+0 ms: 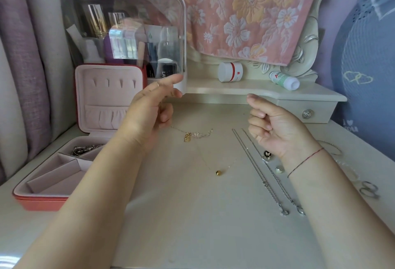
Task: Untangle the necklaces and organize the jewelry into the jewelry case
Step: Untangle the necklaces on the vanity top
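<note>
Untangling is under way: the left hand [154,106] is raised, pinching a fine strand of the gold tangle [192,135], which lies just below and to its right. The right hand [271,127] is curled tight, though I cannot tell if it grips a strand. Next comes a gentle, slow pull apart, with the open jewelry case [42,183] waiting left of the left hand.

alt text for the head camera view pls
Two hands hover over a white table, the left hand seemingly pinching a fine chain of the tangled gold necklaces, the right hand curled. Two silver necklaces lie straight at right; an open pink jewelry case sits at left.
</note>
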A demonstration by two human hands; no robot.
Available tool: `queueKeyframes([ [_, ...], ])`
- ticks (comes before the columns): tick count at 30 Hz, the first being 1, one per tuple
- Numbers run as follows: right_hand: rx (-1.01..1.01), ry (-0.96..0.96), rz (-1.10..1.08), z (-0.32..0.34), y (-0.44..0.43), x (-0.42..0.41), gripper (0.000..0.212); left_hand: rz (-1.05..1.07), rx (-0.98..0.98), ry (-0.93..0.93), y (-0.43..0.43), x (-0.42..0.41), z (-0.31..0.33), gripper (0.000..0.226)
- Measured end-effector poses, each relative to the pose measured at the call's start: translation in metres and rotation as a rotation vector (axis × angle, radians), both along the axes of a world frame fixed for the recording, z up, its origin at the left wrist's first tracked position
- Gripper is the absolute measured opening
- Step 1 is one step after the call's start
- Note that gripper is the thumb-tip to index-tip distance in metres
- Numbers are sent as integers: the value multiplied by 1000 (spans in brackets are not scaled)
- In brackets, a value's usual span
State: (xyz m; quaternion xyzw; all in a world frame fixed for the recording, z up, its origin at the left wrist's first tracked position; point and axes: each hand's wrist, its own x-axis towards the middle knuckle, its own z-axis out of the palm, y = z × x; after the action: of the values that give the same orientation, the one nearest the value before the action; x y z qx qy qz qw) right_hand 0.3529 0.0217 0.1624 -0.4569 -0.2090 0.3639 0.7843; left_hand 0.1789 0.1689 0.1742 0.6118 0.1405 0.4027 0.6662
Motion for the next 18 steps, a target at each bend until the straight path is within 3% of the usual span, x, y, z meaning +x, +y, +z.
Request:
queueKeyframes([
  [10, 29, 56, -201, -4, 0, 10, 23, 365, 229, 124, -1, 4, -3, 47],
  [12, 19, 39, -251, -5, 0, 12, 23, 376, 272, 99, -2, 5, -4, 40],
  [16, -39, -116, -298, -5, 1, 6, 22, 314, 240, 82, -1, 6, -5, 7],
  [18, -85, -227, -262, -5, 3, 1, 20, 257, 181, 88, -2, 7, -5, 9],
])
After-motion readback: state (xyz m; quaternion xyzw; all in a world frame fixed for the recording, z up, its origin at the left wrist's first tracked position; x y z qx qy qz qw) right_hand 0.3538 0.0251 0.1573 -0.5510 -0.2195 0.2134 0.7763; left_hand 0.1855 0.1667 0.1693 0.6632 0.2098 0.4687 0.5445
